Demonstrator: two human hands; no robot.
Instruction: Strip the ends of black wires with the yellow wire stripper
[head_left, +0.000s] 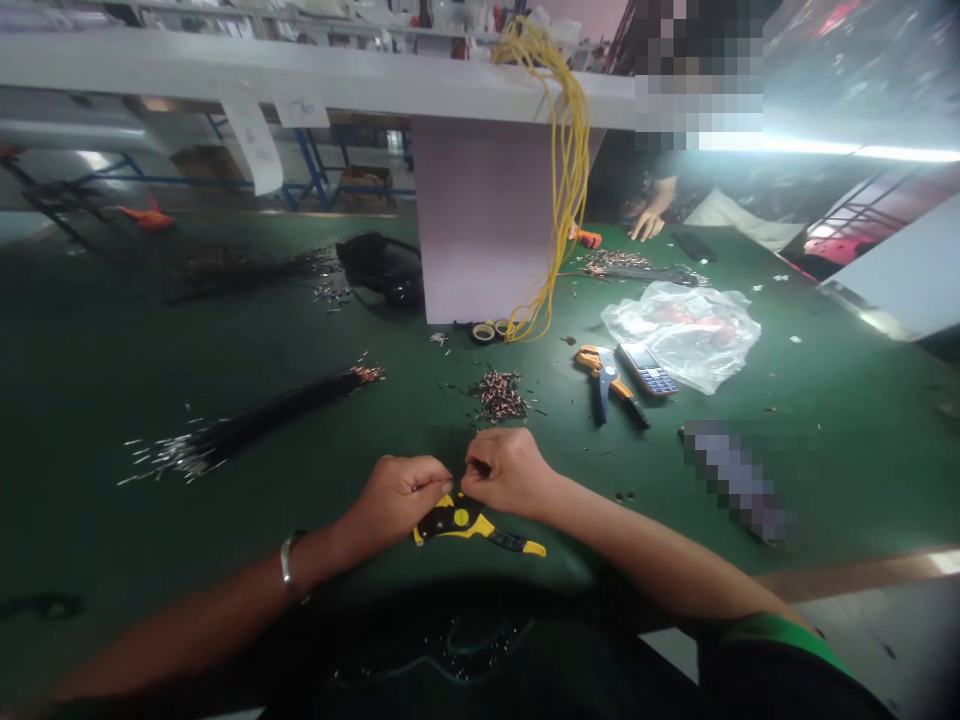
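Note:
My left hand [409,492] and my right hand [506,472] are close together at the lower middle, both closed with fingertips pinched. What they hold, if anything, is too small to make out. Just under them on the green table [315,540] lies a yellow and black hand tool [463,519], its handle end pointing right. Beyond my hands sits a small pile of copper-coloured pieces [500,396]. A bundle of black wires [277,412] lies to the left, with bare copper ends on the right and silvery tips on the left.
An orange and blue tool [606,385] lies beside a keypad phone [647,369] and a clear plastic bag [694,330]. Yellow wires [568,160] hang from the shelf [360,85] near tape rolls [484,331]. Across the table, another person's hand [649,215] rests by more pieces.

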